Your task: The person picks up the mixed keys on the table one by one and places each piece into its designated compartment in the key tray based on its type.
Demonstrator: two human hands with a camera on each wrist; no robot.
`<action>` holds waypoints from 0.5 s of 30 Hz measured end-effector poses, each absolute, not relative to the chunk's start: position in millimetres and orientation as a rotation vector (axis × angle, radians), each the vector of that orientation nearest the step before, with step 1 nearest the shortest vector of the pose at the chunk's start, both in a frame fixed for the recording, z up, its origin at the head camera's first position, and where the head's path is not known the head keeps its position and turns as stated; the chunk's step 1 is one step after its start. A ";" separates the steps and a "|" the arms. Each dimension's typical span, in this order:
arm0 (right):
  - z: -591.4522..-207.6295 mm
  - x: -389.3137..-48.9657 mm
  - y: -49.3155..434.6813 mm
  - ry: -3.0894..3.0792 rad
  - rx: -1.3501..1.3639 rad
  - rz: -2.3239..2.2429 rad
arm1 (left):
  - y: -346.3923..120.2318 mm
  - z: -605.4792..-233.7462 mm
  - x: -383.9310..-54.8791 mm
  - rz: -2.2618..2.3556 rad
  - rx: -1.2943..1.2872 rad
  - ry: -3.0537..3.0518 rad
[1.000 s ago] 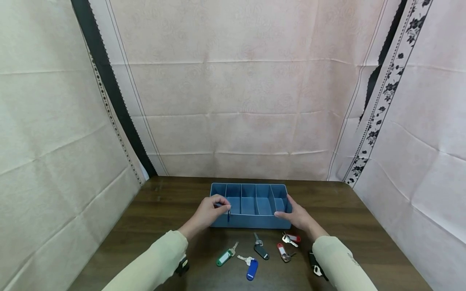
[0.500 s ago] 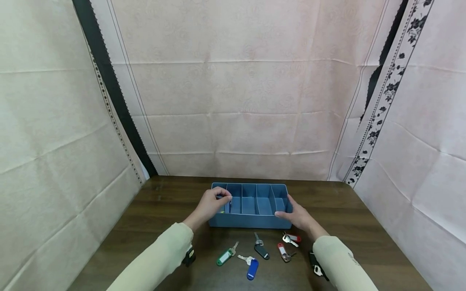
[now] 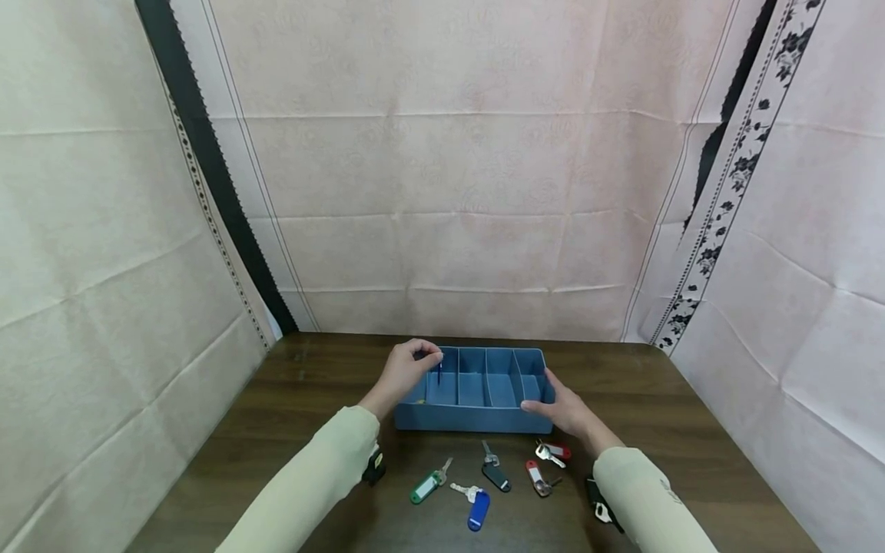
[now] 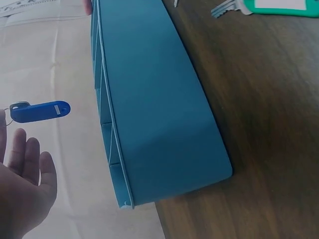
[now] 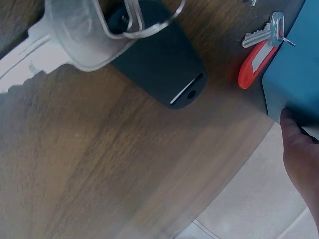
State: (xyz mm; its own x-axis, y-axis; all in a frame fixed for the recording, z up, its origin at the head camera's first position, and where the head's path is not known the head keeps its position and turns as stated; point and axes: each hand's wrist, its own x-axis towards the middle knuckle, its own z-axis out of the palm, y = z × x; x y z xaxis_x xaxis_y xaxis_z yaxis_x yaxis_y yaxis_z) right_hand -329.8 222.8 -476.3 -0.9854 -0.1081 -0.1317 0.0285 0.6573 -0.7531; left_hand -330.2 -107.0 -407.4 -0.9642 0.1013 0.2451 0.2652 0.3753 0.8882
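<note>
My left hand point(image 3: 408, 370) pinches a key ring with a blue key tag point(image 4: 42, 111) hanging from it. It is over the left end of a blue compartment box point(image 3: 463, 419), above the rim. The key itself is mostly hidden by the tag and fingers. With my right hand point(image 3: 570, 408) I hold the right end of the box, thumb on the front wall and fingers along the side. In front lie keys with tags: a green tag point(image 3: 425, 488), another blue tag point(image 3: 478, 511), a dark tag point(image 3: 496, 478) and two red tags point(image 3: 557, 452).
A small yellow bit point(image 3: 421, 401) shows in the leftmost compartment. Beside my right wrist lies a black key tag point(image 5: 169, 74) with its key point(image 5: 30, 52). Light cloth point(image 3: 442, 192) hangs behind the wooden table point(image 3: 664, 430) and along both sides.
My left hand has moved away from me and slightly right, from the box's front edge to over its back part, carrying the blue key tag. My right hand stays in place.
</note>
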 end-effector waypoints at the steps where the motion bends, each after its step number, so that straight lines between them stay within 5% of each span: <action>1: -476.3 -329.8 222.7 2.709 -0.065 -1.233 | -106.3 -407.4 -331.6 -1.648 -0.329 -2.472; 15: -476.7 -330.4 222.6 2.692 -0.043 -1.251 | -100.9 -414.4 -355.8 -1.744 -0.218 -2.376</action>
State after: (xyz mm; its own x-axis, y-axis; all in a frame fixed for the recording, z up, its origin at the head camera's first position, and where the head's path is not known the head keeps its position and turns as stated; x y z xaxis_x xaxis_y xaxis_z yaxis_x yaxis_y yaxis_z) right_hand -330.4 222.6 -476.7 -0.9847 -0.0987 -0.1440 0.0464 0.6471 -0.7610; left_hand -355.8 -100.9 -414.4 -0.9720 0.0087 0.2350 0.2268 0.2989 0.9269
